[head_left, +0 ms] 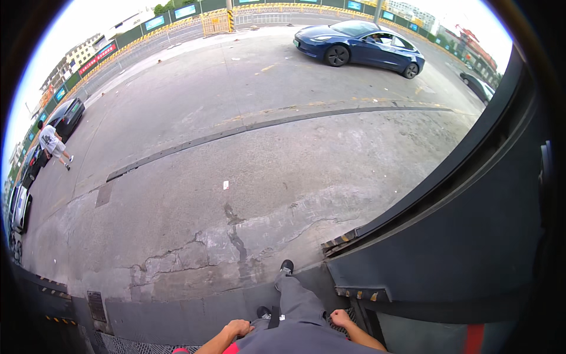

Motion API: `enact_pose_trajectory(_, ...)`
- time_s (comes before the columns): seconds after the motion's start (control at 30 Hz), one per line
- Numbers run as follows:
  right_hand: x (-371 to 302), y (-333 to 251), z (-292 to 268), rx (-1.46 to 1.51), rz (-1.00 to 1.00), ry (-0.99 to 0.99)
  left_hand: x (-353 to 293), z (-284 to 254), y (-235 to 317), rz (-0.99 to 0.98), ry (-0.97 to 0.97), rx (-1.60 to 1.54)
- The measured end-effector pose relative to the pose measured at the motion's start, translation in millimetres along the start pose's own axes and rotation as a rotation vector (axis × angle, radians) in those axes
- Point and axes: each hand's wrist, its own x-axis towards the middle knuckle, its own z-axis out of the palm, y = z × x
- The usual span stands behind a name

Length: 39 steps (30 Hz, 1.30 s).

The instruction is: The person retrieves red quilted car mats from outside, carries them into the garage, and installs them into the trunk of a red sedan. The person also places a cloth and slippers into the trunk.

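Observation:
My left hand [240,327] hangs low beside my left thigh, its fingers curled in, and nothing shows in it. On the other side, my right hand [340,318] is held in a loose fist by my right hip, also with nothing visible in it. Between them are my grey trousers [300,298] and a short black strap [275,317] hanging at the front. One dark shoe [287,266] is stretched forward onto the dark ground strip, while the other [263,311] is farther back.
A dark frame with a rail [448,183] rises close on my right, with striped edge pieces [362,293]. Across the concrete yard runs a long dark strip [247,127]. A blue car [365,47] stands ahead; a person [53,141] is at the left beside parked cars [68,115].

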Motion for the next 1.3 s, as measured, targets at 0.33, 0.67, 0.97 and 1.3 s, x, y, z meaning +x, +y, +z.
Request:
enact_pose_trajectory(0.33,293.3,-150.1,-113.4,-0.111,0.208,-0.009,133.5,-407.1,-24.5,-0.028,0.478,-0.304)
enact_pose_trajectory(0.67,444.9,-498.4,-465.4,0.752,-0.410,0.310,330.8,-683.1,-55.0,-0.199,0.600,-0.830)
enact_pose_trajectory(0.97,571.2,-331.8,-553.1,0.831,0.226,0.646,539.5,-1014.1,107.7,-0.370,0.273,-0.406)
enact_pose_trajectory(1.3,660.4,-273.5,-603.3,1.268,0.962,0.451,838.6,-1434.8,648.3,0.699,0.576,-0.293)
